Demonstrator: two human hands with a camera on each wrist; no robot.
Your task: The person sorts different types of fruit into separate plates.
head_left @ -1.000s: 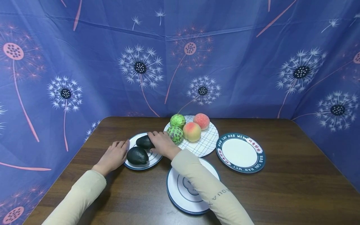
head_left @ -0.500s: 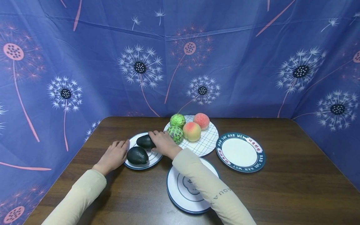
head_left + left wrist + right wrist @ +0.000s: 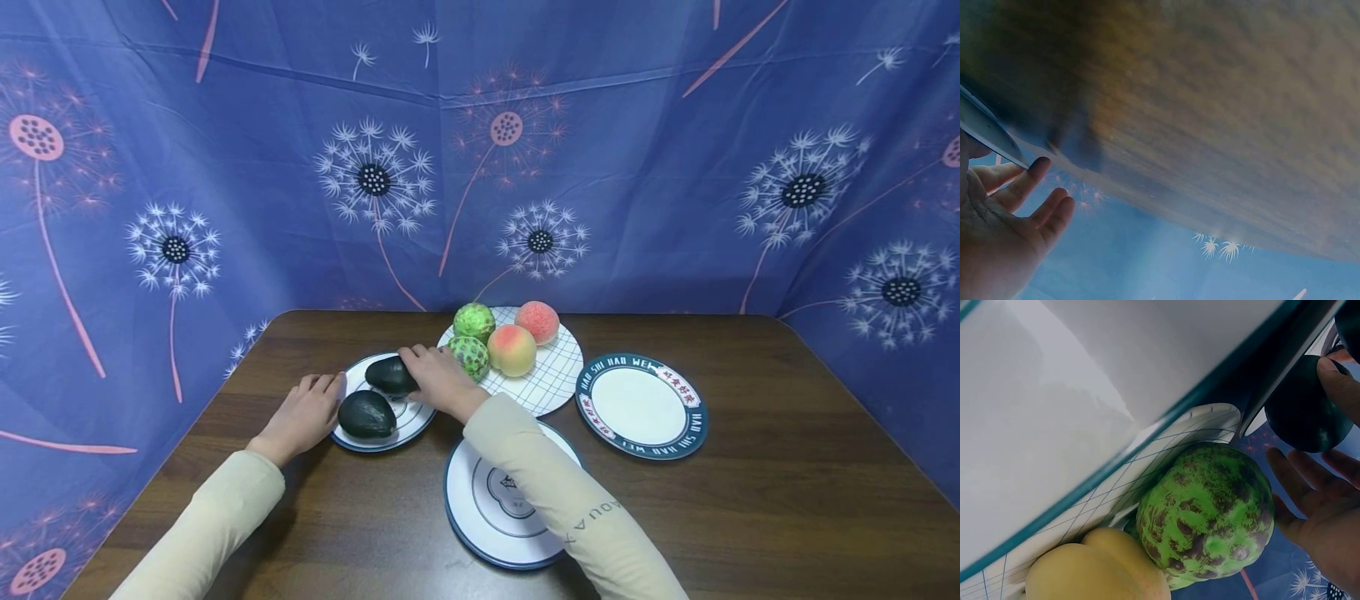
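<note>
Two dark avocados are on a white, blue-rimmed plate (image 3: 411, 427) at the left in the head view. My right hand (image 3: 444, 382) grips the far avocado (image 3: 390, 377) by its right end; the right wrist view shows the thumb (image 3: 1339, 387) on one side and fingertips on the other. Whether this avocado touches the plate, I cannot tell. Nearer me lies the other avocado (image 3: 367, 415), untouched by the right hand. My left hand (image 3: 302, 414) rests at the plate's left rim, fingers loosely bent; in the left wrist view a fingertip (image 3: 1039, 165) meets the rim.
A checked plate (image 3: 553, 386) at the back carries two green bumpy fruits (image 3: 474, 322) and two peaches (image 3: 513, 351). Stacked plates (image 3: 480, 500) lie under the right forearm. A green-rimmed plate (image 3: 642, 406) sits to the right. Patterned cloth (image 3: 637, 167) hangs behind the wooden table (image 3: 787, 500).
My right hand and the far avocado have shifted slightly to the right. The left hand, the near avocado and the plates stay in place.
</note>
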